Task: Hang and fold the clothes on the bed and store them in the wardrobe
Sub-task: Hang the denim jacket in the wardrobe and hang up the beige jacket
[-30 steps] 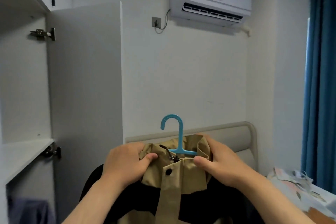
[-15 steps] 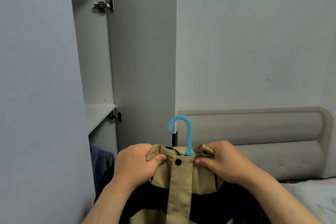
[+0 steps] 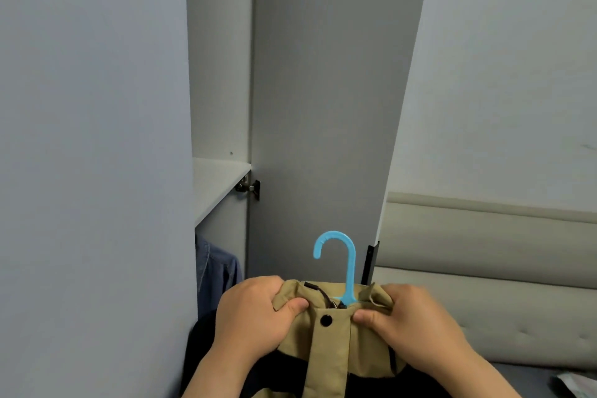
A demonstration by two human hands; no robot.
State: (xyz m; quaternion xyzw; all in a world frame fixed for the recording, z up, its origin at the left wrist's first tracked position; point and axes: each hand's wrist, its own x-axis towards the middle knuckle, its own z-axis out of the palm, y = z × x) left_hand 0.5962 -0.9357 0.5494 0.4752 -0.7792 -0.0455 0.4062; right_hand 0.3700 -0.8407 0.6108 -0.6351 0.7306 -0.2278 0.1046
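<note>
Centrally, jacket collar (image 3: 337, 321) between curled fingers (image 3: 295, 305).

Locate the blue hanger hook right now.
Head view, lower centre: the blue hanger hook sticks up out of the tan jacket, between the left hand and right hand, before the open wardrobe door.

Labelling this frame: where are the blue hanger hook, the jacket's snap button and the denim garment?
blue hanger hook (image 3: 350, 268), head view, on its upright stem.
snap button (image 3: 325, 320), head view, on its centre.
denim garment (image 3: 216, 271), head view, on its hanging fabric.
</note>
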